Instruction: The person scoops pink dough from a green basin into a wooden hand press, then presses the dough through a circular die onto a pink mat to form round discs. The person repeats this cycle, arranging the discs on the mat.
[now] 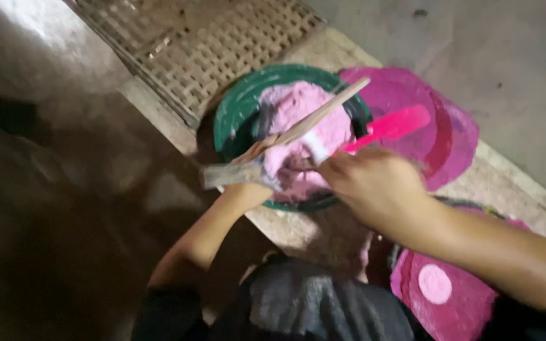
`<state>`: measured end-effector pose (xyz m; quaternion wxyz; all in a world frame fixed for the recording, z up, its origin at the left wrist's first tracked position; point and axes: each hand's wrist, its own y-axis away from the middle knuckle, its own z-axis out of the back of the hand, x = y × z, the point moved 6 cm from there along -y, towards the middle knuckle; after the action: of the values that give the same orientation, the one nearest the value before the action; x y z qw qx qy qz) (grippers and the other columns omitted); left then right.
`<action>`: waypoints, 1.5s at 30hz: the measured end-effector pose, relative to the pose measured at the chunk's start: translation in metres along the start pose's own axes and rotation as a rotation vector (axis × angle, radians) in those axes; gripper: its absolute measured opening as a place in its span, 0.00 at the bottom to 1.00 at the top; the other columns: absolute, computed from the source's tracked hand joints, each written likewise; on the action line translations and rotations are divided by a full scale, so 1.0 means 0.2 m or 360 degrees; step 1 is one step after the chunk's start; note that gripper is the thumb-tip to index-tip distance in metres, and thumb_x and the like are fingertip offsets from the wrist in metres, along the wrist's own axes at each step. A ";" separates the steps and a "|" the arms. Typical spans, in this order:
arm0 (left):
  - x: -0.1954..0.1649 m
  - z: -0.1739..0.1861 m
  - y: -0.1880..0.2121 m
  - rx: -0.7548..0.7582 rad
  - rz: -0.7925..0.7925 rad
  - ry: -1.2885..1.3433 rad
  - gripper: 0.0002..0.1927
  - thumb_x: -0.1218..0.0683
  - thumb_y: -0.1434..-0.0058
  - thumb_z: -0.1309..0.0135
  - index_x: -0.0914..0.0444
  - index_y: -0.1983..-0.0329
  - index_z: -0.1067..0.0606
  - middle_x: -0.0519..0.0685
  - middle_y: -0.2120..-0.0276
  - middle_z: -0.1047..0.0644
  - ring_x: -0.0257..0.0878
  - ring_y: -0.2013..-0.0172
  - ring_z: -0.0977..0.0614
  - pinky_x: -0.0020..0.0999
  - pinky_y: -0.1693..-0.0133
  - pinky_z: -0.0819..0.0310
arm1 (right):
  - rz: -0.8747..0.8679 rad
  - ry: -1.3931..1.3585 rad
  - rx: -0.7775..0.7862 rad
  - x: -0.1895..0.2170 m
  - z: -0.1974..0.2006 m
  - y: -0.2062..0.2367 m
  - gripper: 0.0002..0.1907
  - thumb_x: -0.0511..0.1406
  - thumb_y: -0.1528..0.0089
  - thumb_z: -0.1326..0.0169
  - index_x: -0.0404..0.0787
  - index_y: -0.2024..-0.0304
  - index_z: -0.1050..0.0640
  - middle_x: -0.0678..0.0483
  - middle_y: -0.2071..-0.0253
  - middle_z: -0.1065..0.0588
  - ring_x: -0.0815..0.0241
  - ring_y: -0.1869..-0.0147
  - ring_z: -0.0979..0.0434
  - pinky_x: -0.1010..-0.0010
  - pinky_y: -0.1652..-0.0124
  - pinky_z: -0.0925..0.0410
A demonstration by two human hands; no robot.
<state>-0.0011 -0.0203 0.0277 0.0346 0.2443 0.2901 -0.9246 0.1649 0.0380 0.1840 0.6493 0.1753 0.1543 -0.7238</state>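
Observation:
A green bowl (238,110) holds a heap of pale pink paste (298,113). My right hand (374,186) is closed on a bright pink-handled tool (393,126) whose whitish end dips into the paste. My left hand (248,192) reaches up at the bowl's near rim and is mostly hidden by a long wooden stick (323,110) with a wide grey end. It seems to grip that stick, which lies slantwise across the bowl. The picture is blurred by motion.
A woven bamboo mat (210,44) lies beyond the bowl. Magenta round discs (450,126) sit to the bowl's right, and another pink disc with a paler circle (443,290) lies near my right forearm. Everything rests on a pale slab (323,227) over concrete floor.

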 end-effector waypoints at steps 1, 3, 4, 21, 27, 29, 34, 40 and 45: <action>-0.02 -0.03 0.02 -0.0003 0.0023 0.0142 0.31 0.54 0.50 0.39 0.61 0.41 0.29 0.60 0.41 0.26 0.57 0.42 0.25 0.50 0.45 0.29 | 0.0068 0.0028 0.0027 0.09 -0.06 -0.06 0.10 0.37 0.43 0.48 0.44 0.59 0.24 0.53 0.67 0.24 0.56 0.69 0.21 0.65 0.73 0.29; -0.04 -0.06 0.02 -0.0046 0.0035 0.0387 0.36 0.53 0.48 0.38 0.62 0.35 0.33 0.58 0.38 0.30 0.56 0.39 0.28 0.49 0.39 0.32 | 0.0125 0.0206 0.0022 0.21 -0.15 -0.13 0.09 0.36 0.39 0.48 0.39 0.59 0.24 0.53 0.69 0.24 0.62 0.75 0.22 0.71 0.80 0.31; -0.07 -0.08 0.03 0.0008 0.0041 0.0318 0.35 0.53 0.50 0.37 0.60 0.37 0.31 0.58 0.39 0.29 0.56 0.41 0.26 0.50 0.41 0.31 | 0.0129 0.0076 -0.0021 0.23 -0.17 -0.15 0.10 0.37 0.41 0.47 0.39 0.60 0.24 0.52 0.69 0.24 0.60 0.74 0.22 0.69 0.78 0.30; -0.13 -0.02 -0.01 0.0073 -0.0014 -0.0165 0.27 0.57 0.42 0.42 0.47 0.39 0.29 0.52 0.36 0.24 0.51 0.40 0.23 0.45 0.43 0.27 | -0.0008 0.0060 -0.0077 0.18 -0.18 -0.06 0.14 0.40 0.41 0.49 0.39 0.58 0.23 0.54 0.72 0.25 0.59 0.73 0.21 0.68 0.78 0.30; 0.21 0.05 0.00 -0.0405 0.0490 0.0334 0.28 0.46 0.37 0.42 0.63 0.38 0.27 0.56 0.44 0.22 0.51 0.42 0.21 0.44 0.41 0.26 | -0.0623 -0.0622 -0.0258 -0.18 0.04 0.13 0.12 0.37 0.36 0.44 0.41 0.51 0.22 0.49 0.69 0.22 0.51 0.67 0.19 0.59 0.71 0.27; 0.16 0.00 -0.06 -0.0593 0.0353 0.0177 0.31 0.42 0.35 0.43 0.64 0.35 0.30 0.57 0.41 0.25 0.51 0.42 0.21 0.43 0.40 0.26 | -0.0685 -0.1119 -0.0670 -0.14 -0.12 0.06 0.16 0.32 0.37 0.42 0.38 0.46 0.22 0.45 0.61 0.20 0.49 0.62 0.18 0.59 0.66 0.26; 0.23 -0.10 -0.20 -0.0279 0.0692 -0.0138 0.42 0.39 0.40 0.42 0.64 0.28 0.37 0.59 0.39 0.29 0.61 0.41 0.25 0.51 0.42 0.31 | -0.0831 -0.1866 -0.0447 0.22 -0.73 -0.02 0.25 0.28 0.32 0.49 0.40 0.31 0.30 0.35 0.50 0.23 0.47 0.52 0.17 0.63 0.50 0.26; 0.12 0.08 -0.21 -0.0433 0.0156 -0.0271 0.37 0.44 0.41 0.37 0.54 0.31 0.36 0.62 0.26 0.41 0.64 0.37 0.28 0.53 0.38 0.30 | -0.0612 -0.2133 -0.0555 0.12 -0.77 0.09 0.23 0.28 0.30 0.49 0.40 0.32 0.28 0.38 0.53 0.21 0.59 0.57 0.21 0.67 0.55 0.29; 0.06 0.00 -0.26 -0.0222 0.0417 -0.0250 0.48 0.51 0.42 0.36 0.66 0.24 0.48 0.65 0.22 0.46 0.66 0.46 0.25 0.53 0.50 0.25 | -0.1127 -0.2078 -0.0102 0.05 -0.99 0.00 0.27 0.28 0.34 0.53 0.45 0.32 0.29 0.43 0.55 0.17 0.53 0.65 0.23 0.67 0.59 0.28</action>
<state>-0.0225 0.0244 0.0486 0.1942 0.2041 0.3157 -0.9061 0.1736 0.1185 0.0031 0.3416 -0.3698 -0.1947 -0.8418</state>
